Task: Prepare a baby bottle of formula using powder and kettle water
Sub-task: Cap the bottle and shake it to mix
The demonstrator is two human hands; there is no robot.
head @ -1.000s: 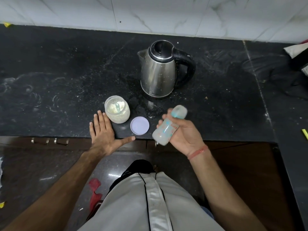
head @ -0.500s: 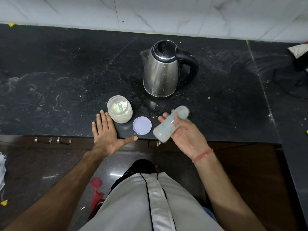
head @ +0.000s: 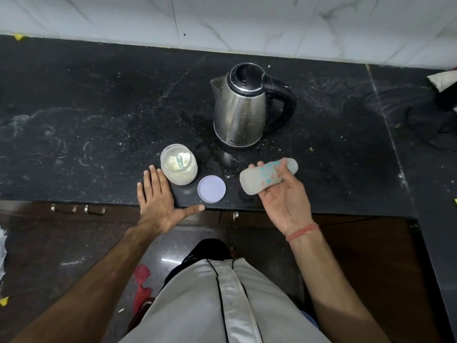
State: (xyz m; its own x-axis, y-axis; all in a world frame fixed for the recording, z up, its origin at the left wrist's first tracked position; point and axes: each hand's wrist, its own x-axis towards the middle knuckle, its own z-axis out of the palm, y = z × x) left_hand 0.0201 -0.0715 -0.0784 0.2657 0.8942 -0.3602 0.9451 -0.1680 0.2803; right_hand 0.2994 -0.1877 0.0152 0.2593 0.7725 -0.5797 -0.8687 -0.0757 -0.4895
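Black stone counter [head: 99, 107], dusted with pale powder marks, backed by white marbled tile [head: 247, 21] at twelve o'clock. Left hand [head: 158, 201] flat on the counter's front edge, fingers straight and close together, thumb splayed toward three o'clock, gripping nothing. Just past the fingertips, at about one o'clock from that hand: open powder jar [head: 179, 164], upright, lidless, with a small pale scoop [head: 179, 161] sunk in the formula. Round lilac lid [head: 211, 188] lying flat at four o'clock from the jar, just beside it, near the counter edge and close to the left thumb tip. Steel kettle [head: 243, 107] well behind at twelve o'clock from the lid, upright, black lid closed, spout toward nine o'clock, black handle toward three o'clock. Right hand [head: 282, 194] palm-up above the counter's front edge, fingers curled round the baby bottle [head: 268, 175]. Bottle lying nearly sideways in that grip (cloudy, blue and red specks, blurred), capped end toward two o'clock, base toward eight o'clock. Red thread [head: 302, 231] round the right wrist. Dark cloth [head: 435, 120] at far three o'clock.
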